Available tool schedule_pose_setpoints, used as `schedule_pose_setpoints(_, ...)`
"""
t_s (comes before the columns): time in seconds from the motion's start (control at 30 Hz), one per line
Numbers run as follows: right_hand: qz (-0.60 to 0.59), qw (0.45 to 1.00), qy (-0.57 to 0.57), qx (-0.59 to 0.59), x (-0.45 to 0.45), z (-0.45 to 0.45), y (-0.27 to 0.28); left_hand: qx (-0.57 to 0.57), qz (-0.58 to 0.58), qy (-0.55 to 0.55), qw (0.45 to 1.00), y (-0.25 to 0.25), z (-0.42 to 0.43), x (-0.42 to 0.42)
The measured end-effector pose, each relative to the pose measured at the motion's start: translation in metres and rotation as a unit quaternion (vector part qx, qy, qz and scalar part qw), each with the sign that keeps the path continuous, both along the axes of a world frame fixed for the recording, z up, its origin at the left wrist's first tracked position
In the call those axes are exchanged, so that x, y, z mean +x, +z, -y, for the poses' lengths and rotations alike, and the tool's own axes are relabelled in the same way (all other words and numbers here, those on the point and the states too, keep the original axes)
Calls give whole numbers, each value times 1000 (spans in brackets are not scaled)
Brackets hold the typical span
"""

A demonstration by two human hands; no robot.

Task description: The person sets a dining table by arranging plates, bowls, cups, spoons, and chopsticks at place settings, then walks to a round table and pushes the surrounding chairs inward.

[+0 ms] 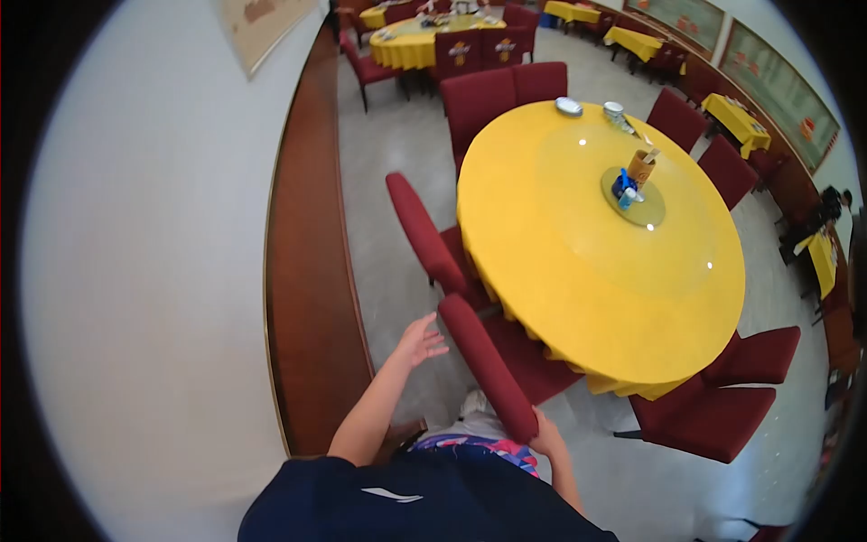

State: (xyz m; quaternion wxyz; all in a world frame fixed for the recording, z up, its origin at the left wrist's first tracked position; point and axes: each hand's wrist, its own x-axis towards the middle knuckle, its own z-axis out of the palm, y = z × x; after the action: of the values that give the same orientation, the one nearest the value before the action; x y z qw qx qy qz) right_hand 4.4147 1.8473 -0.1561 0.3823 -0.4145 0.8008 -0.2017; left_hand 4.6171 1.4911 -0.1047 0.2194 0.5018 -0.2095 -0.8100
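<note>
Directly before me stands a dark red upholstered chair (488,366), its back toward me and its seat partly under the yellow tablecloth of a round table (542,253). My right hand (546,435) grips the right end of the chair's backrest; some of its fingers are hidden behind the edge. Off the backrest's left end, my left hand (423,341) is held in the air with fingers spread, holding nothing. A second red chair (424,235) is beside the first, farther along the table's left side.
Red chairs (713,406) stand at the table's right side. A glass turntable carries a brown holder (641,167) and small items; stacked plates (568,107) lie at the far edge. A wood-panelled wall base (312,271) runs along my left. Another person (826,217) is at far right.
</note>
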Motion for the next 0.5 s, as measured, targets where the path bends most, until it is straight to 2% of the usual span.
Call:
schedule_pose_setpoints(0.07, -27, 994, 60, 89, -11, 9, -5, -26, 18, -40, 999, -3, 24, -5)
schedule_pose_setpoints(0.1, -27, 995, 47, 80, -19, 18, -2, -41, 7, -71, 997, -9, 39, -8)
schedule_pose_setpoints(0.17, -36, 977, 122, 174, -24, 22, 8, -55, 1, -116, 992, -12, 54, -11)
schedule_pose_setpoints(0.27, -36, 959, 146, 238, -33, 24, 9, -10, 15, -183, 983, -10, 67, -30)
schedule_pose_setpoints(0.33, -15, 974, 76, 212, -35, 13, -14, -14, 63, -232, 971, -6, 77, -47)
schedule_pose_setpoints(0.4, 2, 989, 12, 149, -26, -6, -34, 17, 69, -277, 958, -28, 97, -57)
schedule_pose_setpoints(0.47, 200, 926, -188, 260, -24, -3, -12, 53, 79, -320, 943, -44, 106, -66)
schedule_pose_setpoints(0.5, 241, 890, -300, 245, -18, -9, -11, 101, 73, -344, 931, -49, 110, -70)
